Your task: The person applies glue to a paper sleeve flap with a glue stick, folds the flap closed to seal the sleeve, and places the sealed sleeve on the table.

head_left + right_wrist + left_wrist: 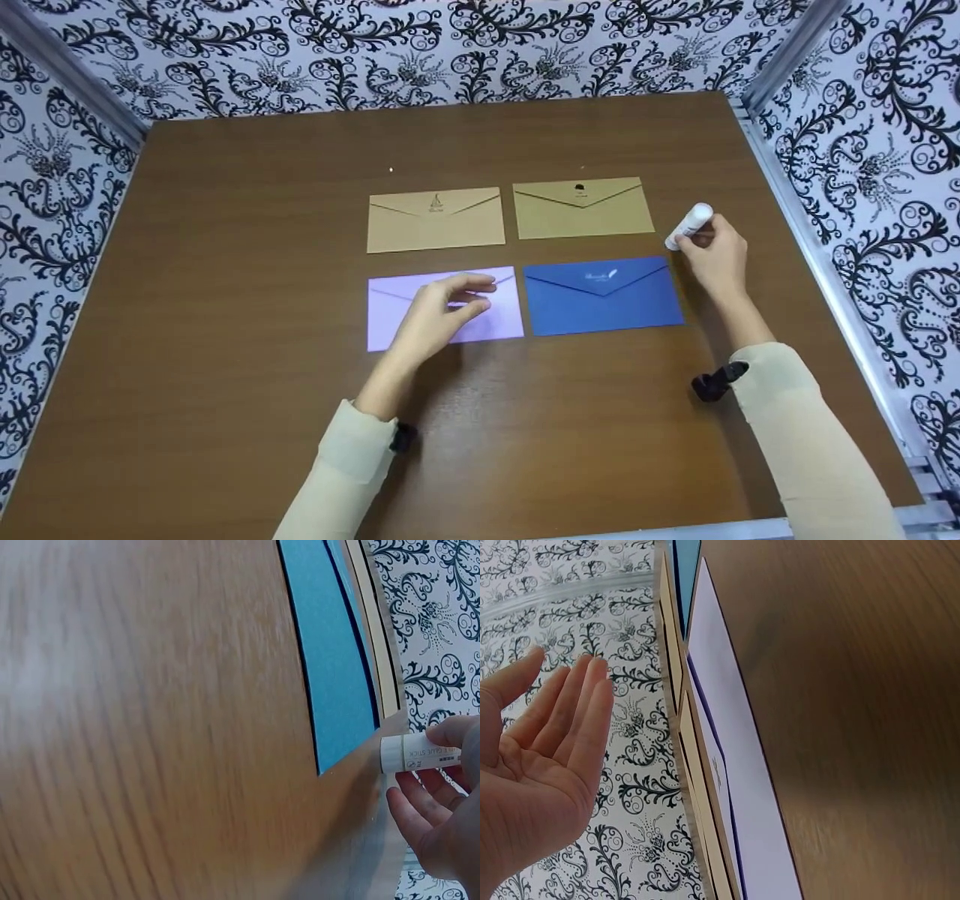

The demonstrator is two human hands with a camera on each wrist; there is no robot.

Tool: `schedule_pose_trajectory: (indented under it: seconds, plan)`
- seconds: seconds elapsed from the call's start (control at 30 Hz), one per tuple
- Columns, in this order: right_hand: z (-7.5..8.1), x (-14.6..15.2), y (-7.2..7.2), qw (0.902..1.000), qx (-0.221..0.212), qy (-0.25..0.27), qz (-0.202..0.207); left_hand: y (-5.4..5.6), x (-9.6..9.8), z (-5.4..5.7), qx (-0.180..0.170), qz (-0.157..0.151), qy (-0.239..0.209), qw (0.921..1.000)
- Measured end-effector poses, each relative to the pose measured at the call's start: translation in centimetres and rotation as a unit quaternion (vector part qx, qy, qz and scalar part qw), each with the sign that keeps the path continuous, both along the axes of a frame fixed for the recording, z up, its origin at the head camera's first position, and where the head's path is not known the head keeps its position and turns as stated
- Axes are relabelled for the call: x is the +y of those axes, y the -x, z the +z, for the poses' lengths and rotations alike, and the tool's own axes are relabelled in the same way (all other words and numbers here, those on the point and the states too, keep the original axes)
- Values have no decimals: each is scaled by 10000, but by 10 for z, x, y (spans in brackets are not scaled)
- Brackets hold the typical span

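A white glue stick (688, 226) is pinched in my right hand (716, 255), to the right of the envelopes; its printed label shows in the right wrist view. Above the lilac envelope (390, 315) hovers my left hand (437, 309), fingers loosely bent and nothing held. Beside the lilac one lies a blue envelope (604, 304) with a small pale print on its flap. Behind them are a tan envelope (435, 229) with a sailboat print and an olive-gold envelope (585, 217) with a dark print. All the flaps are folded down.
The brown wooden table (225, 337) carries the envelopes in two rows. Tiny white specks lie behind them. Patterned black-and-white panels (405, 60) stand around the back and sides, with a metal rail (825, 270) along the right edge.
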State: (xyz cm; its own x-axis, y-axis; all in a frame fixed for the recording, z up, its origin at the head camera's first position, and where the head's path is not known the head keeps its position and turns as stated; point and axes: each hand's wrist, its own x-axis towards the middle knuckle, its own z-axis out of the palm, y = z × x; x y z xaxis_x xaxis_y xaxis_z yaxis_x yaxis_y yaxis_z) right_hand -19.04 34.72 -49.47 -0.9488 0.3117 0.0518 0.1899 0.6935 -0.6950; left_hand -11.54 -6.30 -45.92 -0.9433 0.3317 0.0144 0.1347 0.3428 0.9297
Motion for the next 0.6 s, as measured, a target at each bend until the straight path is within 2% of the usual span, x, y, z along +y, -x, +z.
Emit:
schedule_pose_trajectory:
  seconds: [0.1,0.17,0.27,0.33,0.47,0.6]
  plan:
    - [1,0,0,9999,76,57,-41,3,-2,3,-23,174,-23,9998]
    - [4,0,0,9993,298,191,-129,6,-4,6,32,307,69,9995]
    - [10,1,1,9936,919,579,-298,13,-8,12,184,495,404,9978]
    - [17,1,3,9852,1484,814,-268,17,-11,18,288,597,651,9957]
    - [34,-1,5,9695,2307,823,69,25,-17,31,492,763,987,9910]
    - [55,-13,9,9636,2565,553,505,37,-20,45,871,843,1251,9847]
